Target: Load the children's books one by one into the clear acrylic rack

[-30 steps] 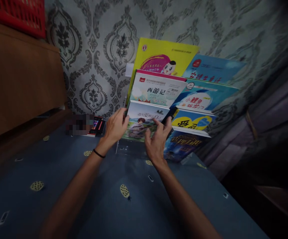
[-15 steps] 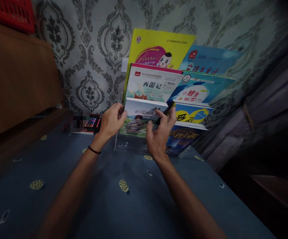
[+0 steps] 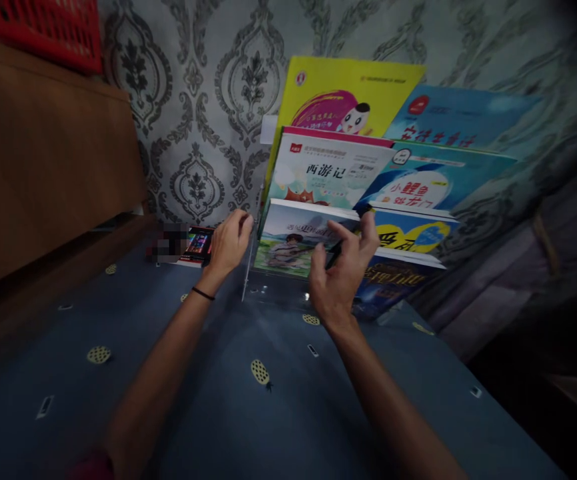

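Note:
Beside the left edge of a clear book stand [image 3: 288, 285], my left hand [image 3: 229, 241] is loosely curled, with a small gap between thumb and fingers and no object visible in it. My right hand [image 3: 341, 270] is spread in front of the lower tier, its fingertips over the right part of a book with a seated figure on a green field [image 3: 288, 250]. Whether those fingers touch the cover is unclear. Behind that hand, a dark blue book with gold lettering [image 3: 393, 283] is partly covered. A blue and yellow book [image 3: 418, 233] stands just above it.
Higher tiers hold a white book [image 3: 328, 167], a teal book [image 3: 448, 177], a yellow book [image 3: 358, 77] and a blue book [image 3: 468, 110]. Left are small dark books [image 3: 196, 248], a wooden cabinet [image 3: 53, 167] and a red basket [image 3: 63, 33]. A patterned blue cloth [image 3: 208, 400] lies beneath.
My left hand has come away from the left edge of the field-cover book to outside the stand. My right hand stays by the book's right side. The whole scene sits further right in view.

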The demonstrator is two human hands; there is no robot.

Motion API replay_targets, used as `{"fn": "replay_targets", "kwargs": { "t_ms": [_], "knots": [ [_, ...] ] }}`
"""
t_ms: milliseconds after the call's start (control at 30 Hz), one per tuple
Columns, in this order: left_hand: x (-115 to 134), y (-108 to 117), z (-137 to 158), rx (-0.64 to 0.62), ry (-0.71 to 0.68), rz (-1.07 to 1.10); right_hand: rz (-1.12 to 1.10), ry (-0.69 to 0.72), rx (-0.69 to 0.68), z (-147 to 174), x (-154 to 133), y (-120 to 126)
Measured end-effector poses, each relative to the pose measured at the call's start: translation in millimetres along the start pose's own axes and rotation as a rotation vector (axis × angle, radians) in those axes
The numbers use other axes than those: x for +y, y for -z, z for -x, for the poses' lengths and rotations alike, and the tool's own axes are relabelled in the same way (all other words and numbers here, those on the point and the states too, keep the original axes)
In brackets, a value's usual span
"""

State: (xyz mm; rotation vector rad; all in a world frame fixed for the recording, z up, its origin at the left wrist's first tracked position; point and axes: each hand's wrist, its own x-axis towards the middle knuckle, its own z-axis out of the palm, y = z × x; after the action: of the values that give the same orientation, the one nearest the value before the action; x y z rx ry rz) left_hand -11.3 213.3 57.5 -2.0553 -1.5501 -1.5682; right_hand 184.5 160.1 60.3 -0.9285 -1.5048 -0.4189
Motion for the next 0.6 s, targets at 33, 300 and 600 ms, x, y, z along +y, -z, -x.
{"fn": "replay_targets", "kwargs": {
  "t_ms": [33,300,600],
  "knots": [
    [-7.7,-1.9,1.4,-0.029,0.056,-0.084,-0.015,0.005,-0.011,-0.4,-0.5,0.6],
    [-70.0,6.0,21.2,-0.394,0.340,-0.612,-0.019,-0.021,-0.031,-2.3,-7.0,5.7],
    [-96.2,7.2,37.9,-0.616,0.356,-0.745,-0.050,0.044,-0.006,-2.9,-25.9,12.6]
  ]
}}
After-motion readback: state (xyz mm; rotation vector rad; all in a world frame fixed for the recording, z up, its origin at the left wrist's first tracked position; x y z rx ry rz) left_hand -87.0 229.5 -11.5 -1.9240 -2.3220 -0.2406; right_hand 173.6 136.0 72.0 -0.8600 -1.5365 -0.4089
